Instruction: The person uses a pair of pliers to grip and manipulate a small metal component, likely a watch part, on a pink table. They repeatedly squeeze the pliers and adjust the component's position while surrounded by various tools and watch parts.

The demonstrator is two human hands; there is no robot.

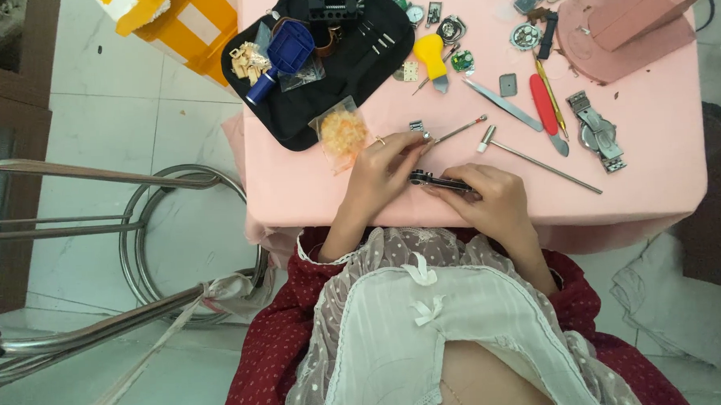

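On the pink desk (654, 136), both hands work at a dark metal watch band (440, 182) lying near the front edge. The right hand (488, 200) has its grip pinched on the band's right end, pressing it to the desk. The left hand (383, 168) has fingertips closed on the band's left end, beside a thin pin tool (458, 130). Just left of that hand, a small clear bag (342, 134) holds pale orange bits. Behind it, an open black tool case (348, 67) carries a blue holder (289, 47), a pile of small tan pieces (248, 61) and slim metal tools. A small hammer (535, 160) lies right of the hands.
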